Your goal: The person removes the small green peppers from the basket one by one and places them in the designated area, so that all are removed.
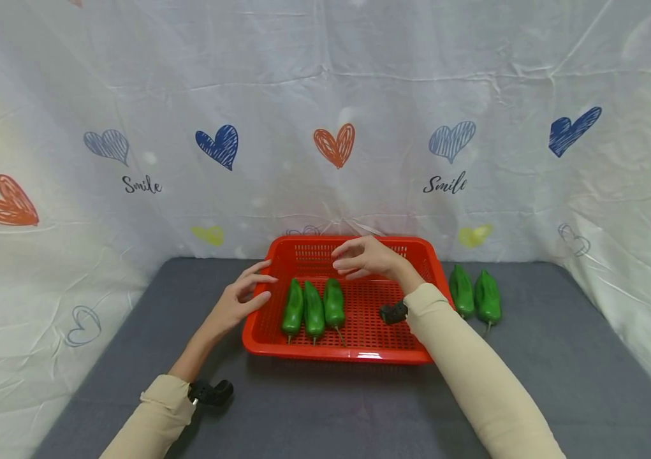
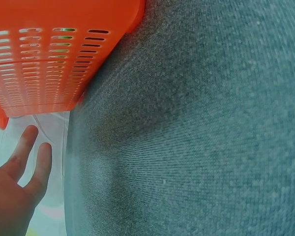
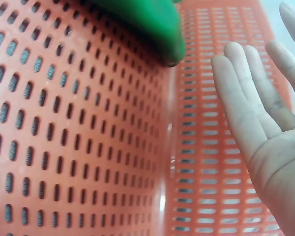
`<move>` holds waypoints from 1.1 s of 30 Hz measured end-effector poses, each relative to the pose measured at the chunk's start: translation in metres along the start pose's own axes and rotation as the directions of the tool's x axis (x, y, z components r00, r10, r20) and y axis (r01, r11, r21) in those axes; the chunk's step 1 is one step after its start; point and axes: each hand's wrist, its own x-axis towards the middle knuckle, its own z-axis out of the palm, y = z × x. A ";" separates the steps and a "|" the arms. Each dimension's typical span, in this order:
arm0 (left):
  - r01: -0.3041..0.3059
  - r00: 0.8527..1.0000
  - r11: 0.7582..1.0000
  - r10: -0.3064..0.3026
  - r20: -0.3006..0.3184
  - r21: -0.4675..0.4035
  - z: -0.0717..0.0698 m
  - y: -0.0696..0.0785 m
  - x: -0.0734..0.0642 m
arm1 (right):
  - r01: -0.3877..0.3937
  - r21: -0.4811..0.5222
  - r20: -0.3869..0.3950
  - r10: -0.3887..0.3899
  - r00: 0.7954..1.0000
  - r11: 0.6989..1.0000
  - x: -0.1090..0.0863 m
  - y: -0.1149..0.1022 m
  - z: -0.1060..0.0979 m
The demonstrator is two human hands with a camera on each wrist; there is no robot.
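Observation:
Three green peppers (image 1: 314, 311) lie side by side in the left half of a red plastic basket (image 1: 339, 354), stems toward the near side. My right hand (image 1: 372, 257) hovers over the basket, just beyond the rightmost pepper (image 1: 333, 303), with nothing in its fingers. In the right wrist view its fingers (image 3: 243, 93) are extended beside the slotted wall, apart from a pepper (image 3: 147, 24). My left hand (image 1: 237, 301) is at the basket's left rim, fingers spread; in the left wrist view two fingers (image 2: 41, 167) show below the basket's side (image 2: 64, 54).
Two more green peppers (image 1: 487, 298) lie on the grey tabletop (image 1: 325, 408) right of the basket, one close against its side. A white curtain (image 1: 279, 76) printed with hearts hangs behind the table. Each wrist wears a black camera (image 1: 213, 393).

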 end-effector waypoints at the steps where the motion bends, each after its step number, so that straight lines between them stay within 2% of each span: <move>1: 0.000 1.000 1.000 0.000 0.000 -0.001 0.000 0.000 0.000 | -0.011 -0.007 0.004 0.011 1.000 1.000 0.000 0.002 0.000; 8: 0.000 1.000 1.000 0.000 -0.001 0.005 0.000 0.000 0.000 | -0.098 -0.072 0.026 0.100 0.995 0.993 0.001 0.016 -0.003; 11: -0.002 1.000 1.000 0.002 -0.002 0.007 0.001 0.000 0.000 | -0.151 -0.055 0.024 0.152 0.988 0.987 0.001 0.023 -0.003; 15: 0.000 1.000 1.000 0.000 -0.004 0.007 0.002 0.000 -0.001 | -0.185 -0.013 0.017 0.185 0.983 0.983 0.000 0.031 -0.003; 26: -0.004 1.000 1.000 0.004 -0.005 -0.005 0.001 -0.002 -0.001 | -0.146 0.051 0.014 0.146 0.989 0.988 0.001 0.041 -0.003; 33: 0.001 1.000 1.000 -0.001 -0.008 -0.007 0.001 -0.001 -0.001 | -0.127 0.022 0.020 0.127 0.992 0.992 0.003 0.041 0.000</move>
